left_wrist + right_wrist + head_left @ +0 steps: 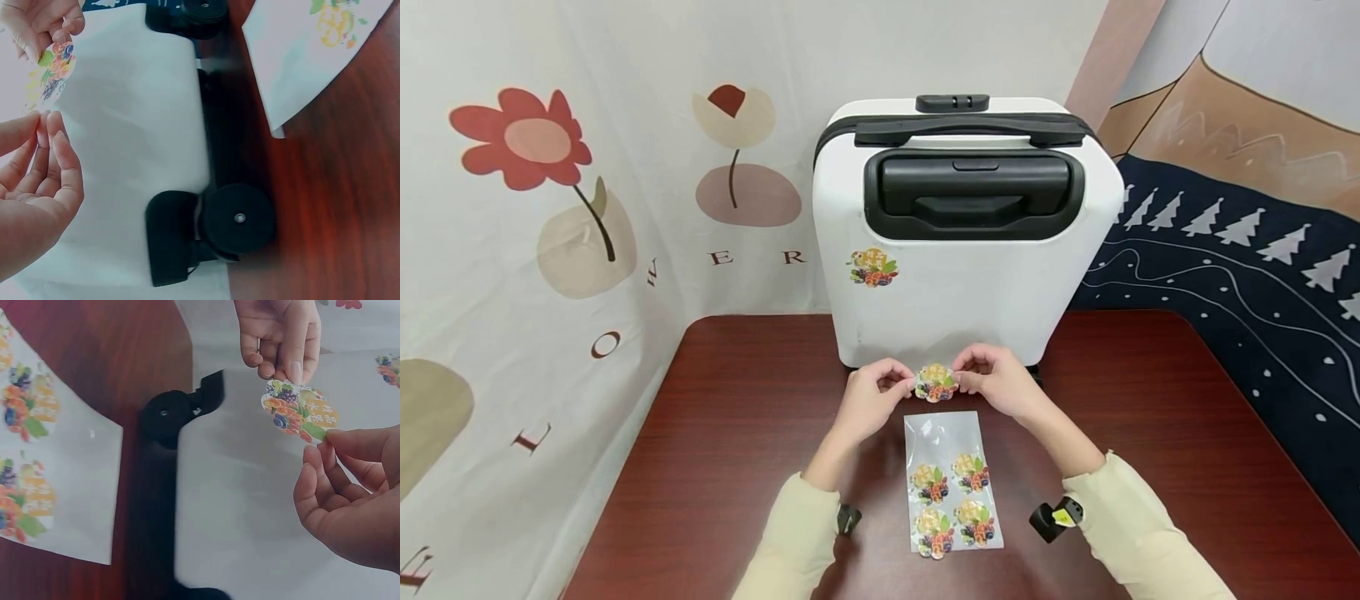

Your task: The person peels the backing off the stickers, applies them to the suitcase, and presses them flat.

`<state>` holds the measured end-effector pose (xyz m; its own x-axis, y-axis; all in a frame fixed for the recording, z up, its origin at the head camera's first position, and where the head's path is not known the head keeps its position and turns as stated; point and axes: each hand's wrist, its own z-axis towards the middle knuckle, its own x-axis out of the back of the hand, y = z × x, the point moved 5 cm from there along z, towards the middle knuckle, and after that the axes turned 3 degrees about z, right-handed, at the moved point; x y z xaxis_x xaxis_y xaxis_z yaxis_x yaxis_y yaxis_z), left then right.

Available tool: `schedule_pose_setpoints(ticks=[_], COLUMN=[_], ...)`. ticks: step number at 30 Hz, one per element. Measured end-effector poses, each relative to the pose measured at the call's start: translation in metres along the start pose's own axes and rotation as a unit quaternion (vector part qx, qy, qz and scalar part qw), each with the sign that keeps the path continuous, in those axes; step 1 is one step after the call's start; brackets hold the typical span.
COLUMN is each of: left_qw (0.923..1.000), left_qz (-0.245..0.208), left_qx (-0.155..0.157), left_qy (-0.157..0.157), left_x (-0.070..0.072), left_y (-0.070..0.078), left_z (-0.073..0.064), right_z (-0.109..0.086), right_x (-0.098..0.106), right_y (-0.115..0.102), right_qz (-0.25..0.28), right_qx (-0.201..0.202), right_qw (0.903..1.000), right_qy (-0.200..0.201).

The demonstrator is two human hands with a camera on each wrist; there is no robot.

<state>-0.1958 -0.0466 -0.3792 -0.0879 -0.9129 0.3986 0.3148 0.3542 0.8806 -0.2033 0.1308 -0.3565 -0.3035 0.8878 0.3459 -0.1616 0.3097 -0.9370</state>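
Note:
Between both hands, a fruit-printed sticker (936,383) is stretched by its edges in front of the white suitcase (955,292). My left hand (874,395) pinches its left edge between thumb and fingertips. The right hand (1000,379) pinches the opposite edge the same way. In the right wrist view the sticker (300,411) faces the camera, printed with grapes, berries, leaves and yellow lettering. Below the hands lies a glossy sticker sheet (936,437) with several matching stickers on its lower part. Another such sticker (872,267) is on the suitcase's left side, under the handle recess.
The suitcase stands on a dark red wooden table (737,433); its black wheels (239,217) show in the left wrist view. A black telescopic handle (973,187) is folded into its recess. Printed cloth (655,125) hangs behind and at both sides.

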Motion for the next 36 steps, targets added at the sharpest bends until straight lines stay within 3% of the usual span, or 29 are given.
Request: schedule_pose_setpoints(ticks=[14,36], left_qw=[0.9991,0.9905], left_qz=[-0.016,-0.024], left_qx=[-0.006,-0.068], left_qy=[0.039,0.117], left_x=[0.014,0.036], left_y=[0.016,0.053], left_z=[0.012,0.033], right_z=[0.014,0.025], right_x=[0.008,0.025], right_y=[-0.028,-0.072], right_qz=[-0.032,-0.051], right_qx=[0.029,0.082], right_qw=[0.9989,0.9925], right_qy=[0.016,0.075])
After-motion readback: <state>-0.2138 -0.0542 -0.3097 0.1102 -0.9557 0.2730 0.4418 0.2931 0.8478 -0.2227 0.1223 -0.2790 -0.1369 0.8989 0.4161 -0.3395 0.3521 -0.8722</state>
